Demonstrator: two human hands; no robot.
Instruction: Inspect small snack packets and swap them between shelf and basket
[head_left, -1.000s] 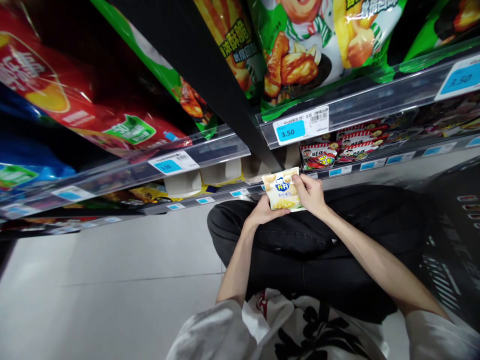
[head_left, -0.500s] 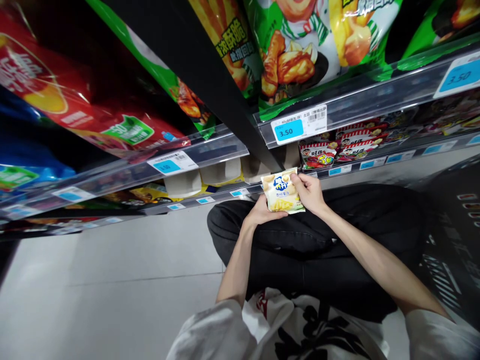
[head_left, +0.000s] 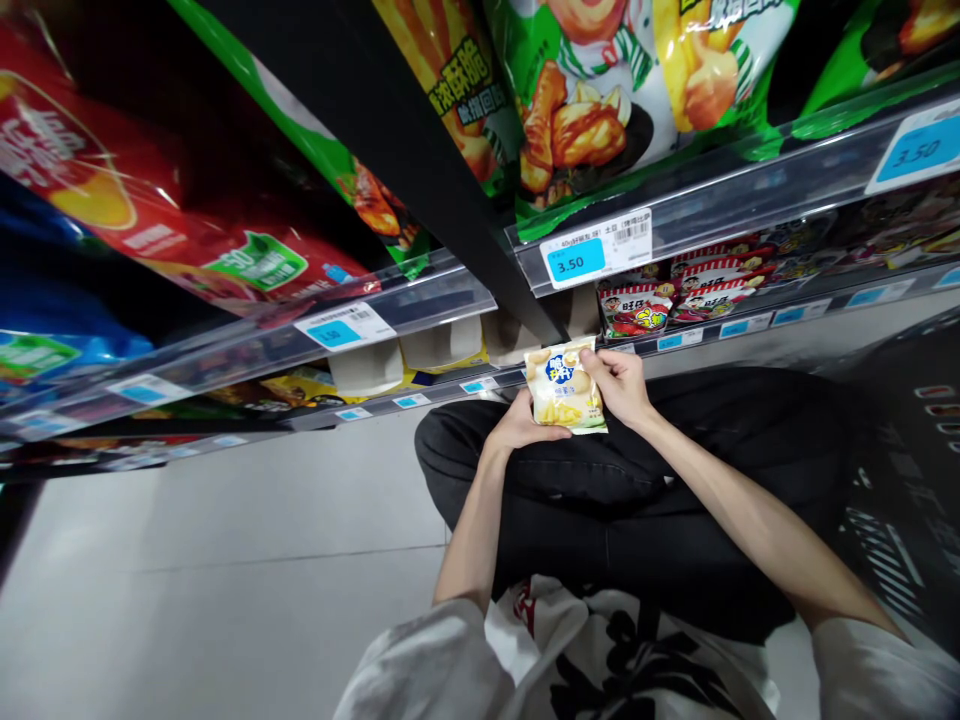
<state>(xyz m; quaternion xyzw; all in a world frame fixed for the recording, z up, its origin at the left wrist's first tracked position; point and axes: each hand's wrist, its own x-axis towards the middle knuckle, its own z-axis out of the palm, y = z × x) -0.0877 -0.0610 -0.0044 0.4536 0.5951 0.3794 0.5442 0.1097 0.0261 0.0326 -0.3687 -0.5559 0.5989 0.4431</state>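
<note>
Both hands grip a small cream-yellow snack packet (head_left: 567, 388) with a blue logo, held above my crossed legs in front of the lowest shelf. My left hand (head_left: 523, 424) is closed on its lower left edge, thumb along the bottom and the fingers hidden behind it. At the upper right corner, my right hand (head_left: 617, 384) pinches the packet, with its thumb on the front. Just beyond the hands stand red-and-white striped snack packs (head_left: 636, 309) on the bottom shelf.
Large green chip bags (head_left: 585, 120) and a red bag (head_left: 150, 200) fill the upper shelf. A dark upright post (head_left: 420, 130) divides the shelving. Price tags (head_left: 574, 262) line the shelf edges. To my right sits a black crate (head_left: 907, 450); pale floor tiles (head_left: 247, 560) lie left.
The packet has tilted slightly in my hands, its lower edge a little lower and its front facing me more. My hands have barely moved.
</note>
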